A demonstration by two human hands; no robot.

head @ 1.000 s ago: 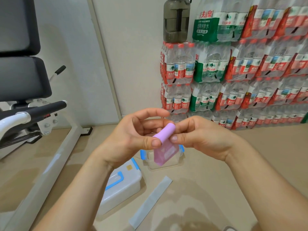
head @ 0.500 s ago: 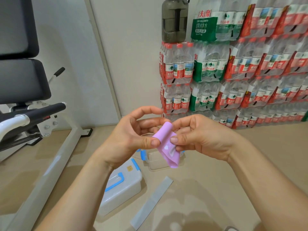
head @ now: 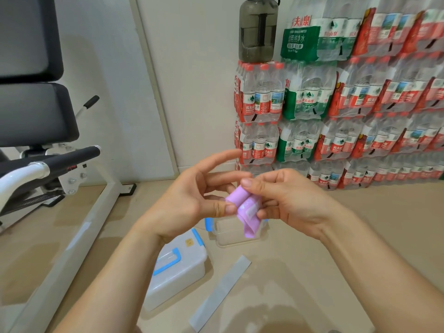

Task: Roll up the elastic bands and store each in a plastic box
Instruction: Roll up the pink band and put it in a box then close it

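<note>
Bare left hand (head: 187, 200), bare right hand (head: 295, 205), bare forearms (head: 115, 272)

Shrink-wrapped packs of bottled water (head: 360, 104) are stacked against the wall on the right. A dark tinted jug (head: 258, 32) stands on the leftmost stack. A white-framed exercise bench (head: 36, 111) with black pads stands on the left.

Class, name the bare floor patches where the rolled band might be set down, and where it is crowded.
Bare floor lies between the bottle packs and the right forearm, and between the bench frame and the closed box. Crowded: the middle, where that box, the open box and grey band sit close.
</note>
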